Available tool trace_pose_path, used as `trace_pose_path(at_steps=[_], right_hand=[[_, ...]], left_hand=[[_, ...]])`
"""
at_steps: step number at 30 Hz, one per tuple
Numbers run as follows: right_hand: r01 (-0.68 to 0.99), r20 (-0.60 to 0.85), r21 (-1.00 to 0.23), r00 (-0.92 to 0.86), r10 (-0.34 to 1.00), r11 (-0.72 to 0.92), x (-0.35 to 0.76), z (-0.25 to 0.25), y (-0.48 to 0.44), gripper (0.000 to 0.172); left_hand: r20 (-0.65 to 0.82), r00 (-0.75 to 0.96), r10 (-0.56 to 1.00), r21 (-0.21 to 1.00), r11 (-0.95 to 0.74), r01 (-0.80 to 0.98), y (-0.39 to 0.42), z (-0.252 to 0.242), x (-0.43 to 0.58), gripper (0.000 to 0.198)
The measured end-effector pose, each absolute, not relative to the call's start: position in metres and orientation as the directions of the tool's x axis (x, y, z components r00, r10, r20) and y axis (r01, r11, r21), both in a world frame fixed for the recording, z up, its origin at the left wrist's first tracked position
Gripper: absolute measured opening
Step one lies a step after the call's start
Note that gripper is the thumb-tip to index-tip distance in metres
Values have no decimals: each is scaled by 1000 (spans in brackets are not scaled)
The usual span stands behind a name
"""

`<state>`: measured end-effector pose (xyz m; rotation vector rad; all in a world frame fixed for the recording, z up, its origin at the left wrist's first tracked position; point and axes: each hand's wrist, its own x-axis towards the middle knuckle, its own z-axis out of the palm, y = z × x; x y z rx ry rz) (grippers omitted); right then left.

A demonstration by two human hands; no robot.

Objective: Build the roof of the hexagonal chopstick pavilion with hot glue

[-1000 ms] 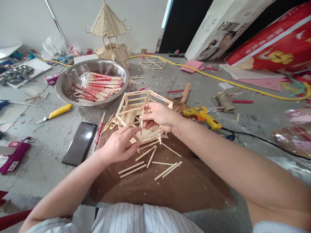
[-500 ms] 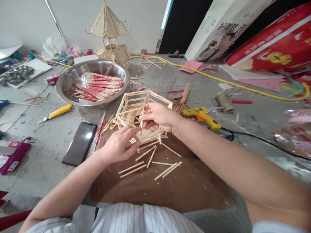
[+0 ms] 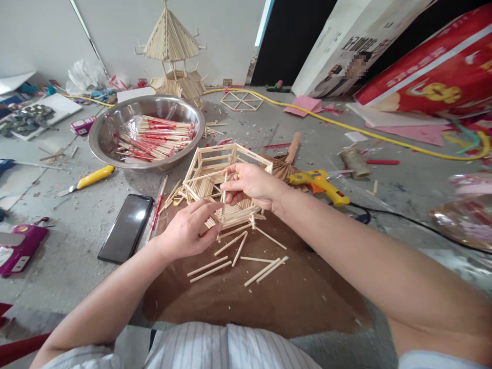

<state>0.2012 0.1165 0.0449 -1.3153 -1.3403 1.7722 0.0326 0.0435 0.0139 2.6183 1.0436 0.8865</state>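
Observation:
A hexagonal frame of pale wooden sticks [image 3: 215, 169] stands on a brown board [image 3: 246, 292] in front of me. My right hand [image 3: 251, 185] pinches an upright stick [image 3: 224, 197] at the frame's near edge. My left hand [image 3: 188, 230] is closed at the base of that stick, fingertips against the frame's slatted floor. Several loose cut sticks [image 3: 238, 256] lie on the board just below both hands.
A steel bowl [image 3: 105, 136] with wrapped chopsticks sits behind the frame. A black phone [image 3: 126, 227] and a yellow knife [image 3: 92, 177] lie to the left, a yellow glue gun [image 3: 319, 183] to the right. A finished stick pagoda [image 3: 171, 51] stands at the back.

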Motion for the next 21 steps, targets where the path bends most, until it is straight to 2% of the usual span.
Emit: trace_pose_path(at_steps=[21], right_hand=[[123,-372,-928,-371,851,-352,201,45,116,23]], left_hand=[[461,578,674,380,-738,558,44,14,32,32]])
